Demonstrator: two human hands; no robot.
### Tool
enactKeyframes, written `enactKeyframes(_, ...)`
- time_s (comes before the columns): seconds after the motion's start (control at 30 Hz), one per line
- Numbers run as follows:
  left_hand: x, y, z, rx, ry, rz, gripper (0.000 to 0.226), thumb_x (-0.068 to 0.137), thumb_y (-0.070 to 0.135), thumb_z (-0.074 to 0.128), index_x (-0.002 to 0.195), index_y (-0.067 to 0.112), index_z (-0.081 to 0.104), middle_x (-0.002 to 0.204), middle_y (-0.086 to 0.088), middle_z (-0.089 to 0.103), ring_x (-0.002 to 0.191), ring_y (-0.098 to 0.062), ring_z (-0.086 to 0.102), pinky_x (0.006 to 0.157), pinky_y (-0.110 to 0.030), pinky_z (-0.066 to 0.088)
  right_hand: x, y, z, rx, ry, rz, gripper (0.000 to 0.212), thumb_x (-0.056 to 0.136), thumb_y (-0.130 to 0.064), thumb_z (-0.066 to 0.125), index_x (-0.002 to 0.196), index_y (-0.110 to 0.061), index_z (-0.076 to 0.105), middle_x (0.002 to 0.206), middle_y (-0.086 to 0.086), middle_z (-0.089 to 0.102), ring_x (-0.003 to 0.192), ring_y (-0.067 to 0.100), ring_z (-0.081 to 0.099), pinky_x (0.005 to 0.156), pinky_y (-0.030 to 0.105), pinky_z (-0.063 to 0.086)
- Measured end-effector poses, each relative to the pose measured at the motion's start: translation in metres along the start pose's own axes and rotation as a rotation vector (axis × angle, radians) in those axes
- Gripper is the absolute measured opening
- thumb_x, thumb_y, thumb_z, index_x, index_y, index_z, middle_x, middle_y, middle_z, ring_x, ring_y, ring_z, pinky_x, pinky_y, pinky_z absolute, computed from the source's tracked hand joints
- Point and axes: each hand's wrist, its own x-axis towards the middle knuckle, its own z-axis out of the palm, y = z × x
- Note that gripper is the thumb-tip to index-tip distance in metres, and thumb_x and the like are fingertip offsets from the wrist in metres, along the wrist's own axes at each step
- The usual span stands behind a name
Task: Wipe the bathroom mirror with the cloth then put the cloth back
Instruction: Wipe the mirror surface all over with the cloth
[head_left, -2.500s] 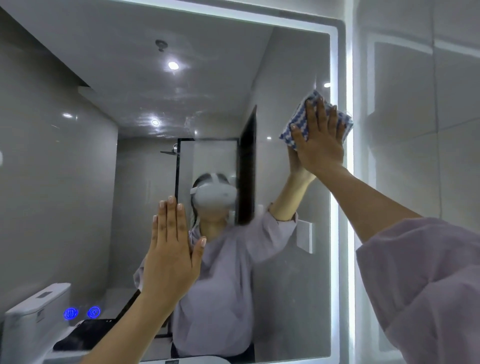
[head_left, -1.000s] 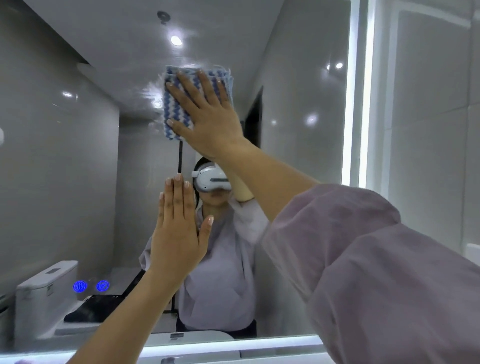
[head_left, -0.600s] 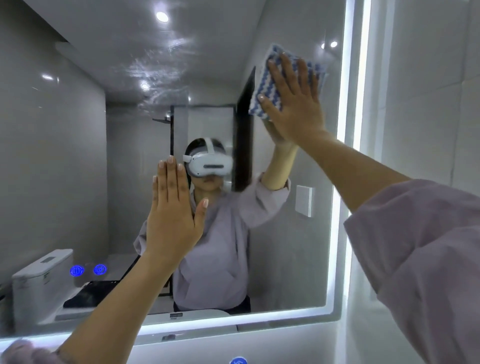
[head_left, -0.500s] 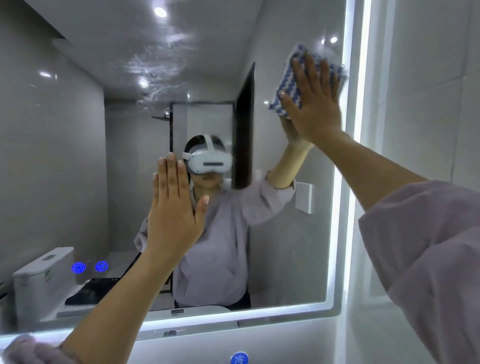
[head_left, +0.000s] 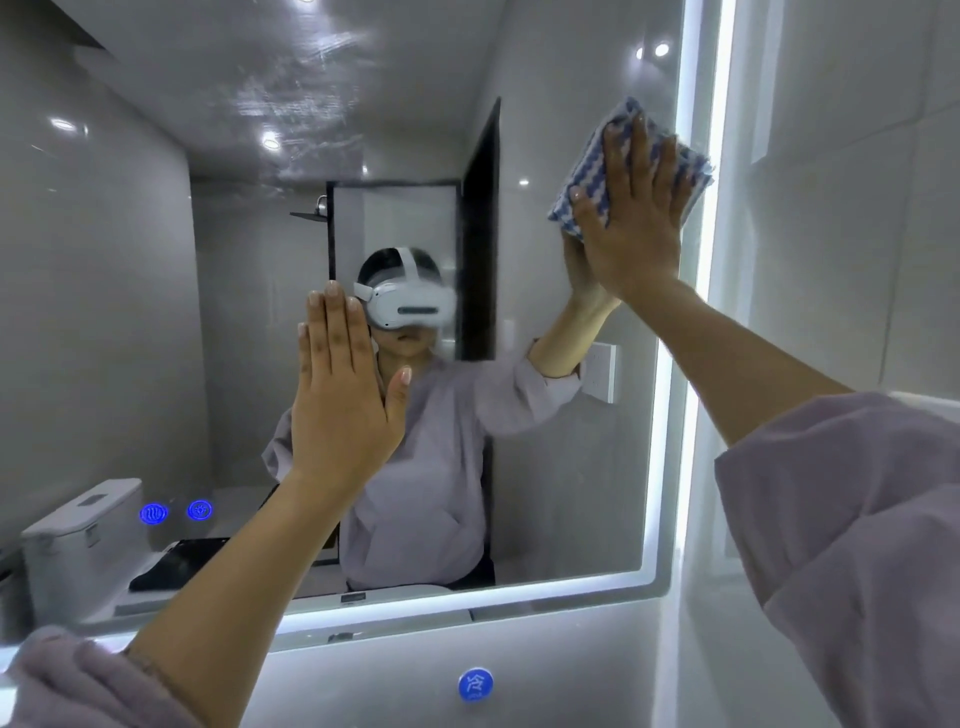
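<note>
A grey-tiled bathroom, and most of the view is the mirror (head_left: 130, 312), framed by a lit strip (head_left: 698, 260) along its right and lower edges. The cloth (head_left: 584, 171), blue and white in wavy stripes, lies flat on the glass high on the right, just beside the lit strip. The right hand (head_left: 634, 223) presses it there with the palm flat and the fingers straight and slightly spread, pointing up. The left hand (head_left: 340, 395) is raised lower down near the middle, flat with the fingers together. I cannot tell whether it touches the glass.

The cloth looks soft, light and limp, folded into a pad. It should slide easily under a flat palm, and a loose edge could fold over. For carrying it back, a pinch at one edge or a bunched handful would do.

It sits tilted, one corner uppermost. Its longer side seems to run from lower left up to the right, though the hand hides much of it.
</note>
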Motion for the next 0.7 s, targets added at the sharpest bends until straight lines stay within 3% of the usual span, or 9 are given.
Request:
enactKeyframes(0.23, 0.0, 0.001, -0.003, 0.02, -0.02, -0.009, 0.077, 0.098, 0.044, 0.025, 0.149, -0.004, -0.006, 0.158, -0.023, -0.012, 0.147, -0.032, -0.015, 0.121, -0.04, -0.009, -0.072, -0.032, 0.022, -0.029, -0.02, -0.168, 0.074, 0.096, -0.06, 0.027, 0.154, -0.018, 0.006, 0.162, 0.011, 0.003, 0.147, 0.04, -0.002, 0.117, 0.052, -0.008)
enactKeyframes(0.4, 0.0, 0.001, -0.003, -0.003, -0.031, -0.004, 0.078, 0.097, 0.047, 0.022, 0.148, -0.003, -0.008, 0.158, -0.023, -0.012, 0.147, -0.033, -0.013, 0.122, -0.043, -0.005, -0.122, -0.056, 0.024, -0.011, -0.088, -0.269, 0.074, 0.095, -0.063, 0.015, 0.154, -0.019, 0.006, 0.161, 0.014, 0.004, 0.147, 0.04, -0.001, 0.117, 0.055, -0.008)
enactKeyframes(0.7, 0.001, 0.0, -0.001, 0.016, -0.016, 0.001, 0.083, 0.094, 0.054, 0.017, 0.148, -0.004, -0.006, 0.158, -0.023, -0.009, 0.146, -0.028, -0.017, 0.121, -0.039, -0.009, -0.177, -0.094, 0.041, 0.033, -0.06, -0.357, 0.069, 0.097, -0.061, 0.023, 0.154, -0.026, 0.003, 0.161, 0.003, -0.004, 0.148, 0.029, -0.011, 0.119, 0.05, -0.005)
